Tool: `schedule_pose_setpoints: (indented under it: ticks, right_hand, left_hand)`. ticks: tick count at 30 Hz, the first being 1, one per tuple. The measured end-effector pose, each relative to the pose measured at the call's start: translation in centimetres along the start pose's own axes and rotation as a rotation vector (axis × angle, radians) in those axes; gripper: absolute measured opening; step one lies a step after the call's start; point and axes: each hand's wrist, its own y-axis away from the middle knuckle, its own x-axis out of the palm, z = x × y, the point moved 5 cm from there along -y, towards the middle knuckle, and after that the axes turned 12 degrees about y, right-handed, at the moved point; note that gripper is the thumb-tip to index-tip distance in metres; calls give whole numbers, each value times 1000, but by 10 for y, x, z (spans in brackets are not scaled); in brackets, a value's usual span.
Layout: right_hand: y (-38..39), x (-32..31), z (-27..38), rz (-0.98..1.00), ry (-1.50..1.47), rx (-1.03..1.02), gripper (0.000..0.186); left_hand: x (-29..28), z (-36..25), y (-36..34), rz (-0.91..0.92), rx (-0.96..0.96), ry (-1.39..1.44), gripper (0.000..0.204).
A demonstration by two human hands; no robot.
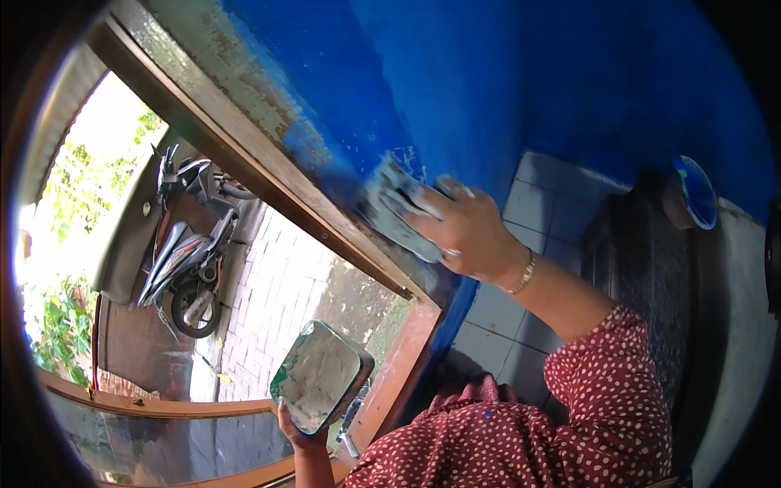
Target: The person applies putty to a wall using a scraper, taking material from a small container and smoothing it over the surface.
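My left hand [298,429] holds up a green square-rimmed tub [364,376] from below, at the lower middle. Pale grey paste [319,376] fills much of it. My right hand [468,232] is closed on a flat, paste-smeared grey piece [392,205] and presses it to the blue wall [455,89], close to the wooden frame. The piece is partly blurred, so its exact kind is unclear. Wet grey streaks show around it, and rough bare patches [264,89] run along the wall's edge.
A wooden window frame [244,203] borders the wall, with an opened glazed pane [187,447] below. Outside, a motorcycle [191,252] stands on paving. To the right, a blue-stained round container [693,195] rests on a dark ledge [630,268] above grey floor tiles [492,305].
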Motion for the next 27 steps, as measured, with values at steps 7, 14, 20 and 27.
schedule_pose_setpoints:
  ticks: [7, 14, 20, 27]
  right_hand:
    - [61, 36, -30, 105, -133, 209, 47]
    - [3, 22, -45, -265, -89, 277, 42]
    - [59, 63, -10, 179, -20, 192, 40]
    - [254, 111, -22, 833, -636, 1254, 32]
  left_hand:
    - [-5, -2, 6, 3, 43, 22, 60]
    - [12, 6, 4, 2, 15, -4, 62]
    - [8, 0, 6, 72, 16, -64, 66]
    - [17, 11, 5, 61, -27, -47, 63]
